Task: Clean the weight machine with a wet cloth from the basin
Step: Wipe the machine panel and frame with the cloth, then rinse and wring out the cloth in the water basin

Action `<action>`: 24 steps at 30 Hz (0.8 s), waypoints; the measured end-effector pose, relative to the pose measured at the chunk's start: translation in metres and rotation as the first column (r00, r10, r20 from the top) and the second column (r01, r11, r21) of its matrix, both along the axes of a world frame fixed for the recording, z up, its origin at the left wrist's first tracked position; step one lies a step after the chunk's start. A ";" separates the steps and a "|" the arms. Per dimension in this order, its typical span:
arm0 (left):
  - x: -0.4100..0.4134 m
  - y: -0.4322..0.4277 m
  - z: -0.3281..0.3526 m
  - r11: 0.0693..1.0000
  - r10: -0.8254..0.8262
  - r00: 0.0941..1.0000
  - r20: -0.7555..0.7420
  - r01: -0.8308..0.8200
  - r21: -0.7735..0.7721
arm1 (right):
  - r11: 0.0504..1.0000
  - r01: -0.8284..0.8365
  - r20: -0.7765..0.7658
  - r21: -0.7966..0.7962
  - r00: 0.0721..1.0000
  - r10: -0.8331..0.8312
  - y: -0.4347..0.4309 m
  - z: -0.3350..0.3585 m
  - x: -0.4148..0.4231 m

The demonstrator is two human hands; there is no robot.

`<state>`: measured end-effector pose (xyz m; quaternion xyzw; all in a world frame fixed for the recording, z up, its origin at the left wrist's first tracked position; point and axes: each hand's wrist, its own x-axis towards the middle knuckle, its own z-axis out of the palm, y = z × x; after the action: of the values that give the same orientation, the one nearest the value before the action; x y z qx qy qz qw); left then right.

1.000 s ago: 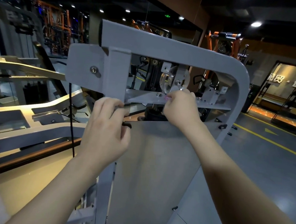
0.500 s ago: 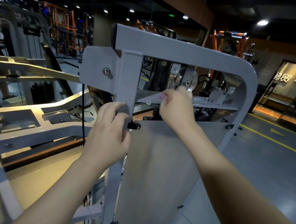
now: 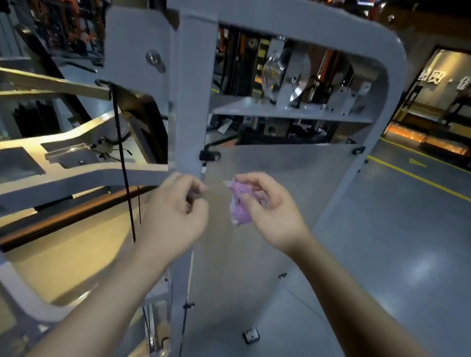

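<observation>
The grey weight machine frame [image 3: 193, 91] fills the view, with a translucent shield panel [image 3: 270, 180] below its pulley shelf [image 3: 289, 113]. My right hand [image 3: 271, 214] holds a small crumpled purple cloth [image 3: 239, 206] in front of the panel, away from the shelf. My left hand [image 3: 174, 213] hovers just left of it, in front of the upright post, fingers curled with thumb and fingertips close together; nothing is visible between them. No basin is in view.
A black cable [image 3: 123, 165] hangs beside the post on the left, over pale machine arms [image 3: 61, 177]. A black knob [image 3: 209, 155] sticks out from the post. Grey floor with yellow lines [image 3: 424, 177] lies to the right; other gym machines stand behind.
My right hand has come down off the pulley shelf with the purple cloth. My left hand has let go of the upright post and moved toward the cloth. The view has moved closer.
</observation>
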<state>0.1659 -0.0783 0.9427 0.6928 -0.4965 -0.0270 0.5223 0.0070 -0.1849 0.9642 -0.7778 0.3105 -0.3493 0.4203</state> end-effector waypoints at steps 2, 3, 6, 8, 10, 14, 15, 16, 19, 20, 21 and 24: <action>-0.016 -0.002 -0.034 0.993 -0.066 0.981 -0.181 0.082 0.081 | 0.983 0.020 -0.036 0.185 0.999 -0.014 0.004 -0.053 -0.024; -0.026 -0.004 -0.052 0.981 -0.087 0.965 -0.249 0.126 0.145 | 0.957 0.036 -0.047 0.286 0.999 -0.024 0.007 -0.077 -0.036; -0.060 -0.004 -0.110 0.889 -0.132 0.909 -0.395 0.285 0.359 | 0.792 0.082 0.005 0.605 0.994 -0.107 0.021 -0.136 -0.067; -0.083 0.000 -0.148 0.823 -0.134 0.867 -0.480 0.368 0.433 | 0.692 0.092 0.044 0.716 0.983 -0.176 0.031 -0.169 -0.084; -0.101 0.007 -0.182 0.797 -0.123 0.836 -0.535 0.405 0.449 | 0.626 0.083 0.064 0.776 0.976 -0.209 0.036 -0.198 -0.098; -0.132 0.024 -0.246 0.780 -0.074 0.831 -0.551 0.393 0.487 | 0.507 0.090 0.048 0.857 0.966 -0.252 0.043 -0.265 -0.123; -0.138 0.029 -0.262 0.782 -0.058 0.844 -0.533 0.370 0.501 | 0.488 0.092 0.039 0.868 0.967 -0.251 0.046 -0.284 -0.128; -0.142 0.034 -0.279 0.782 -0.026 0.857 -0.515 0.338 0.523 | 0.474 0.105 0.015 0.875 0.970 -0.242 0.049 -0.304 -0.133; -0.147 0.050 -0.328 0.831 0.158 0.800 -0.579 0.208 0.515 | 0.422 0.169 -0.078 0.891 0.971 -0.225 0.060 -0.368 -0.149; -0.149 0.054 -0.343 0.852 0.205 0.759 -0.618 0.173 0.495 | 0.408 0.191 -0.104 0.893 0.969 -0.226 0.065 -0.389 -0.154; -0.152 0.059 -0.358 0.865 0.231 0.723 -0.651 0.154 0.478 | 0.394 0.211 -0.128 0.895 0.965 -0.227 0.071 -0.406 -0.158; -0.163 0.065 -0.412 0.890 0.265 0.588 -0.764 0.155 0.428 | 0.339 0.227 -0.146 0.913 0.958 -0.248 0.083 -0.460 -0.166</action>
<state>0.0032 -0.0136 0.5308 0.7209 -0.1622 -0.4352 0.5144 -0.1594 -0.1020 0.5039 -0.3541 0.5573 -0.1813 0.7288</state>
